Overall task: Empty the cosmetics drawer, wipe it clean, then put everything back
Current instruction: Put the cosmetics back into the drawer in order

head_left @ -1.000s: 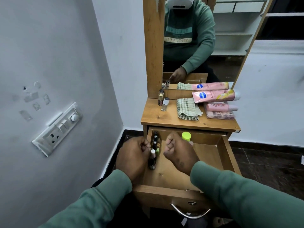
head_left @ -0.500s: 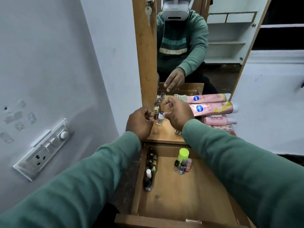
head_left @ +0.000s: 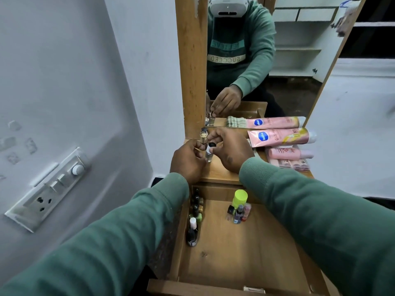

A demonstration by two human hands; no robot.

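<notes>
The wooden drawer (head_left: 235, 257) is pulled open below me. A row of nail polish bottles (head_left: 195, 218) lines its left wall, and a small cluster with a lime-capped bottle (head_left: 240, 197) stands near its back. Both hands are up on the dresser top (head_left: 222, 174) by the mirror. My left hand (head_left: 187, 162) pinches the base of a gold bottle (head_left: 203, 136) with a silver cap. My right hand (head_left: 232, 149) grips a clear vial (head_left: 209, 155) with a black cap beside it. Both bottles stand upright.
A pink Vaseline tube (head_left: 280, 137), a smaller pink bottle (head_left: 288, 153) and a flat pink pack (head_left: 288, 165) lie on the right of the dresser top. The mirror (head_left: 256, 60) stands behind. A wall with a switch plate (head_left: 51, 186) is close on the left.
My hands rose from the drawer's left row to the dresser top. They have now closed on the two small bottles by the mirror frame. The view tilted closer.
</notes>
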